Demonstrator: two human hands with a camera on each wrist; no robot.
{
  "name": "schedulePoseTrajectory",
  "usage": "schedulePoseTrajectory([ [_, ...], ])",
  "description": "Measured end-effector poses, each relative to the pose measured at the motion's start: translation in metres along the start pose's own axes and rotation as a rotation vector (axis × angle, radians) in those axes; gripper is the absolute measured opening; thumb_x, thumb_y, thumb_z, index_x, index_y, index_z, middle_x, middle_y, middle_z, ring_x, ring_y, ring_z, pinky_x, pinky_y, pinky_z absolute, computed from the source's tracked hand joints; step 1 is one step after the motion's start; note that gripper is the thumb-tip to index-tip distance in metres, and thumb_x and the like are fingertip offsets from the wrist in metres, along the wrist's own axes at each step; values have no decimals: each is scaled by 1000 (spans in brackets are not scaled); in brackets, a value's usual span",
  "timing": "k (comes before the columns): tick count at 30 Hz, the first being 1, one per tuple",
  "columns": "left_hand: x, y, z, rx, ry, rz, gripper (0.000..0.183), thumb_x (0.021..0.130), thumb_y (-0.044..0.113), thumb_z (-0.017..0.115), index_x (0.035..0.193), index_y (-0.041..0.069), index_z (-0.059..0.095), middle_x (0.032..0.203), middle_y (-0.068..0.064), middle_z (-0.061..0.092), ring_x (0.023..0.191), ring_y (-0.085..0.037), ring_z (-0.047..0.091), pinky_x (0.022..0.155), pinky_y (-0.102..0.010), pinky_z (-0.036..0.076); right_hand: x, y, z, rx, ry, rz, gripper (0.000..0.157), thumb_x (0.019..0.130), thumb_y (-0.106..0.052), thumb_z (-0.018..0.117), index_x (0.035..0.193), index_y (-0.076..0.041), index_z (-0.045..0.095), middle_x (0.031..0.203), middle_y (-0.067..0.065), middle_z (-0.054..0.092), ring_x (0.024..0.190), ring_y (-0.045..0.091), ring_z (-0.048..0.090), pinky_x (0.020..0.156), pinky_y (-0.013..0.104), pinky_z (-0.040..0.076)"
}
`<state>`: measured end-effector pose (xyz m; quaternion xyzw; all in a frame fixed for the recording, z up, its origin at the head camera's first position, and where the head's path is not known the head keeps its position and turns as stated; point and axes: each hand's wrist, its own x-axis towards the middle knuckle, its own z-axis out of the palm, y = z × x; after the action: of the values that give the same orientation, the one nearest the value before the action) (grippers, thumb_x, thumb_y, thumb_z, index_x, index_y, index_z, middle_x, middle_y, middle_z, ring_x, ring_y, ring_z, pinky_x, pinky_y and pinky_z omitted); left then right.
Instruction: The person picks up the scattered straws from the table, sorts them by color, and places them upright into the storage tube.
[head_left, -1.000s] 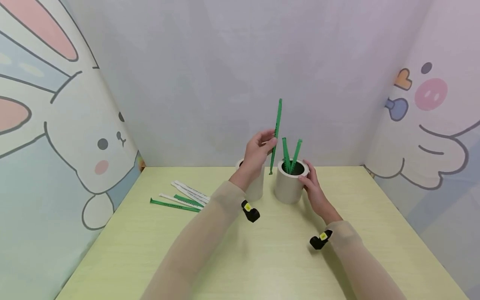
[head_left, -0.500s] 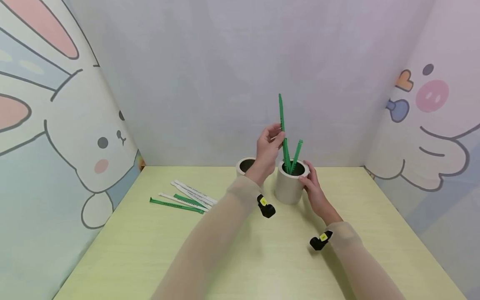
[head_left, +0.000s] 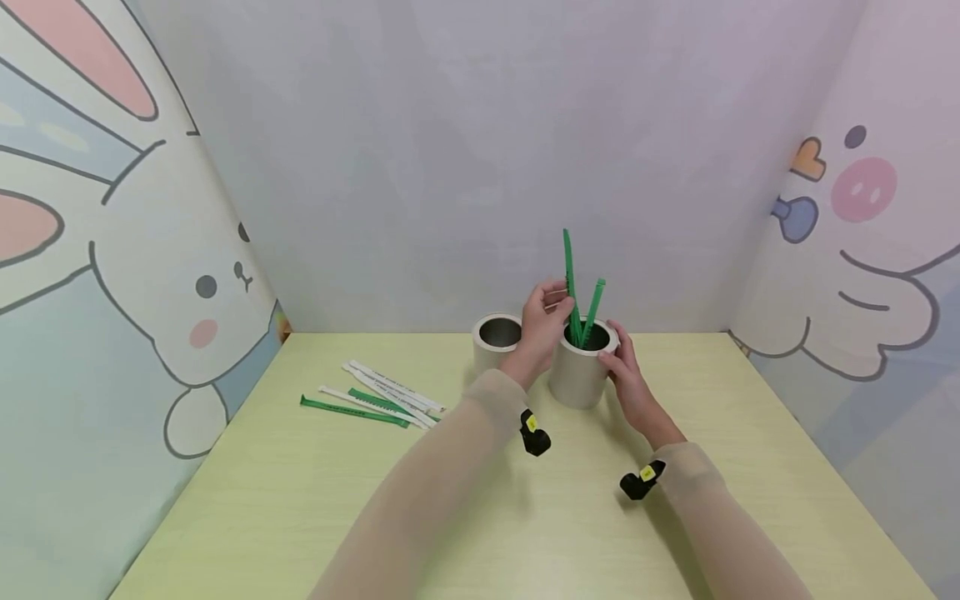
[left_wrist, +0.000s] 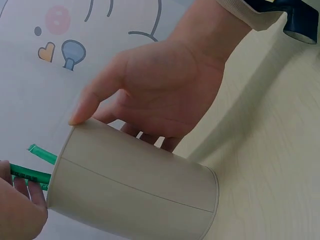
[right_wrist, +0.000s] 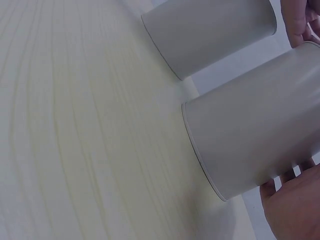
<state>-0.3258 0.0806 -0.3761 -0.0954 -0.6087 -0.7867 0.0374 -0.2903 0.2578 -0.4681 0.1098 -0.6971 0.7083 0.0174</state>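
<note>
In the head view my left hand (head_left: 542, 329) pinches a slim green wrapped straw (head_left: 568, 258) by its middle. The straw's lower end is inside the right-hand off-white cylindrical cup (head_left: 576, 379). Another green straw (head_left: 594, 304) leans right in that cup; a further one is hard to tell apart behind my fingers. My right hand (head_left: 633, 387) grips the cup's right side, thumb near the rim. The left wrist view shows my right hand (left_wrist: 165, 85) against the cup wall (left_wrist: 135, 185) and my left fingers (left_wrist: 37, 192) at the straw by the mouth.
A second off-white cup (head_left: 497, 342), its dark inside visible, stands just left, partly behind my left hand. Several white wrapped straws (head_left: 390, 387) and green ones (head_left: 352, 410) lie in a loose pile on the pale wood table (head_left: 570, 517). A grey backdrop (head_left: 420, 167) rises behind.
My left hand has moved right and then down, bringing the green straw from between the cups into the right-hand cup. My right hand has stayed on that cup.
</note>
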Motion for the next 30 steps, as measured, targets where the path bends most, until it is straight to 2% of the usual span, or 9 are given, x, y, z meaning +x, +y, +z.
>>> schedulePoseTrajectory([
  [6, -3, 1, -6, 25, 1, -21, 34, 106, 6, 65, 139, 8, 60, 128, -8, 65, 121, -24, 62, 107, -47, 55, 1, 0, 1, 9, 0, -4, 67, 114, -28, 38, 170, -21, 4, 175, 15, 12, 160, 32, 9, 128, 64, 4],
  [9, -3, 3, -11, 67, 3, -31, 37, 105, 7, 66, 141, 10, 58, 132, -8, 63, 125, -26, 60, 108, -44, 53, 1, 1, 1, 5, -3, -4, 66, 114, -28, 38, 170, -21, 4, 176, 13, 10, 161, 31, 6, 128, 65, 3],
  [15, -1, 16, -30, 118, -59, -18, 41, 106, 8, 66, 145, 9, 55, 142, -14, 60, 130, -28, 59, 109, -41, 53, 1, 3, 2, 1, -6, -3, 66, 114, -28, 39, 170, -22, 5, 177, 11, 7, 163, 30, 1, 129, 66, 2],
  [19, -1, 31, -54, 213, -143, 30, 43, 107, 12, 66, 147, 10, 54, 144, -12, 60, 130, -25, 60, 109, -39, 53, 1, 4, 3, -5, -14, 0, 68, 113, -29, 40, 170, -21, 4, 177, 11, 6, 164, 31, 1, 128, 66, 2],
  [23, -1, 46, -85, 342, -215, 88, 42, 107, 15, 66, 147, 13, 54, 142, -8, 62, 130, -23, 60, 108, -38, 54, 1, 3, 2, -8, -24, -9, 67, 114, -28, 39, 170, -22, 4, 177, 11, 6, 164, 30, 1, 128, 66, 2],
  [30, -8, 66, -141, 509, -313, 114, 43, 105, 20, 70, 147, 17, 58, 142, -8, 64, 128, -24, 62, 109, -43, 53, 0, 1, 1, -6, -12, -21, 66, 114, -28, 38, 171, -23, 4, 177, 12, 6, 164, 31, 0, 128, 66, 1],
])
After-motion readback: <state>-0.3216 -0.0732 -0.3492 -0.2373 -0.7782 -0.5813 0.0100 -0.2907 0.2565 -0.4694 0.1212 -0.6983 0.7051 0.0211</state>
